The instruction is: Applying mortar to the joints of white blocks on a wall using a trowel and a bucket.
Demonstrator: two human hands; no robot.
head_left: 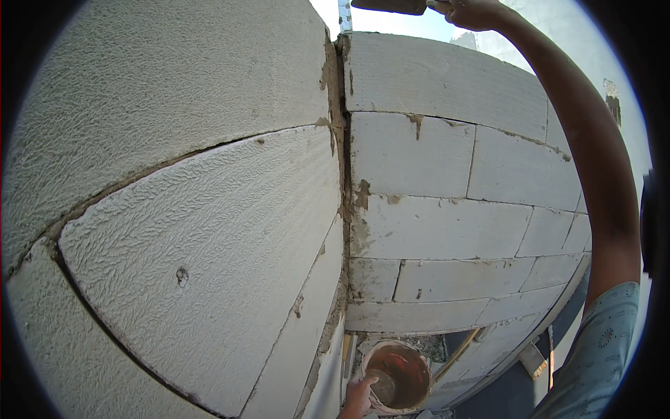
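At the top of the head view, my right hand (pixel 473 12) is raised above the block wall. Its fingers are closed on a trowel (pixel 391 5), whose flat dark blade points left and is partly cut off by the upper edge. Low in the picture, my left hand (pixel 358 398) grips the rim of a round bucket (pixel 421 357), thumb over the edge. Grey-brown mortar (pixel 384 386) lies inside the bucket, with reddish wall showing above it. The wall of white blocks (pixel 433 157) stands in front, mortar smeared in places along its joints.
A large rough white block wall (pixel 195 230) takes up the left side and meets the front wall at a mortar-stained corner gap (pixel 340 133). A wooden strip (pixel 457 355) leans beside the bucket. Farther right lies a wood offcut (pixel 533 359) on a dark surface.
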